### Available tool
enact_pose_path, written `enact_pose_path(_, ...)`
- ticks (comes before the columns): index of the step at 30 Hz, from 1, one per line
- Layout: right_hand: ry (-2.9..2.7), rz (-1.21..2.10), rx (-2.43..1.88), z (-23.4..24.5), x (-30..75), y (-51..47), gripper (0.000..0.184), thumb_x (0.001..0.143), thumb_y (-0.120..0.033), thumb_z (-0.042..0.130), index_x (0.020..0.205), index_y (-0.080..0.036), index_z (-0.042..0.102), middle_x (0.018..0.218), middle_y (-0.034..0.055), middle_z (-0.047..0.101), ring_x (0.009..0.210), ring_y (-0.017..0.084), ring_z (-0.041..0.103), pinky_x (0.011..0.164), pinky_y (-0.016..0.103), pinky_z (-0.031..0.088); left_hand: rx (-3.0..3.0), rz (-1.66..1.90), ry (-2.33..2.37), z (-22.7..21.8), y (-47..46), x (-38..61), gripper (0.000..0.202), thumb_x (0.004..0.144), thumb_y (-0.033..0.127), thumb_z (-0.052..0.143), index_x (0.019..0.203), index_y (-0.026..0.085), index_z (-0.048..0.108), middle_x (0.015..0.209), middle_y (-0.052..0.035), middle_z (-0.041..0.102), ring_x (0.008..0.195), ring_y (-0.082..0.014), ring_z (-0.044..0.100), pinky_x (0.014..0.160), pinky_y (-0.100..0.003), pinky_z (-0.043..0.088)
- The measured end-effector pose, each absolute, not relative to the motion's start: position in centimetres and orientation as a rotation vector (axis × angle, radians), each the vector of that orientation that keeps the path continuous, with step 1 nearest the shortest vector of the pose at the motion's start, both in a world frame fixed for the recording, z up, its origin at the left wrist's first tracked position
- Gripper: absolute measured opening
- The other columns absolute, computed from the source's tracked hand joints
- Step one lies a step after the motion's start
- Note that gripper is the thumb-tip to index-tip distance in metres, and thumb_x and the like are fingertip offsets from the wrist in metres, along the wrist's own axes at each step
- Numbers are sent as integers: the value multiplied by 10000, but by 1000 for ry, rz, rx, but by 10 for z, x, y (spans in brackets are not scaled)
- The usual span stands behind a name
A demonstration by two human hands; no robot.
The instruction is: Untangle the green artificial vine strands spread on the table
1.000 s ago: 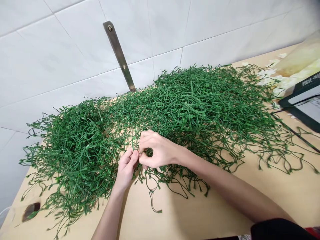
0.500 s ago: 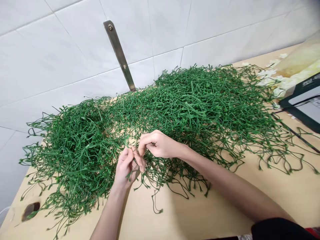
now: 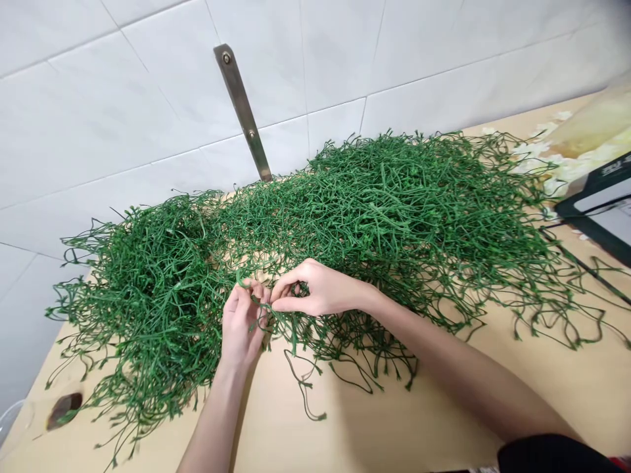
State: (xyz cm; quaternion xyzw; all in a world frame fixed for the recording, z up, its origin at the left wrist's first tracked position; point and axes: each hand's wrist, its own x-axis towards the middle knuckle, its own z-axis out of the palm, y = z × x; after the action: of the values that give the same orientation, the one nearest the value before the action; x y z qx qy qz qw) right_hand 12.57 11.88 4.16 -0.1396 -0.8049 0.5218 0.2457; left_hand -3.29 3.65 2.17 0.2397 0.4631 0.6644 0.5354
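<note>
Thin green plastic stems with small forked tips lie in a large tangled heap point(image 3: 384, 203) across the tabletop. A second, denser clump of stems point(image 3: 158, 289) sits to the left. At the heap's front edge my left hand point(image 3: 241, 322) is closed on a green stem point(image 3: 261, 304), its fingers curled. Just right of it, my right hand point(image 3: 315, 289) pinches the same stem between thumb and fingers. The fingertips of both hands are close together. A few loose stems point(image 3: 306, 387) lie on the wood below my right hand.
A metal bracket point(image 3: 244, 112) is fixed to the white tiled wall point(image 3: 148, 98) behind the table. White flowers point(image 3: 547, 154) and a dark-framed box or panel point(image 3: 601, 197) stand at the right. A dark hole point(image 3: 64, 410) is in the tabletop point(image 3: 394, 420) at the lower left.
My right thumb has straightened and now pinches a stem beside my left fingers. My left hand has shifted slightly left. Another loose stem shows on the table below my hands.
</note>
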Motion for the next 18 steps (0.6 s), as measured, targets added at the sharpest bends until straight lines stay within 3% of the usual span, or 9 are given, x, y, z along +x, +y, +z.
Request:
enact_pose_path(6,-2264,1188,-435,38,126,120,184,779,-327,756,863,-168,718,774,4,684,801,144,560,855,327,407,556,1488,1207,15,35,-36,383,633,450,845,859,179,697,704,25,602,596,-72,561,495,-153,438)
enact_pose_path(11,-2304,1198,-505,37,127,122,72,854,-185,635,902,-155,679,760,1,666,846,150,573,894,350,385,573,1455,1185,16,35,-38,451,648,431,839,1005,185,717,772,-14,676,613,-94,588,497,-178,447)
enact_pose_path(15,-2124,1395,-505,41,129,124,139,867,-159,584,988,-150,651,845,11,694,795,117,625,823,283,453,647,1492,1199,12,37,-41,431,597,369,875,965,189,742,948,-62,730,780,-139,659,662,-218,522)
enact_pose_path(18,-2027,1487,-509,44,129,124,103,851,-142,591,942,-158,637,837,-4,685,789,108,639,809,263,471,656,1473,1210,8,37,-42,395,560,342,897,902,204,757,930,-44,735,823,-136,664,733,-211,523)
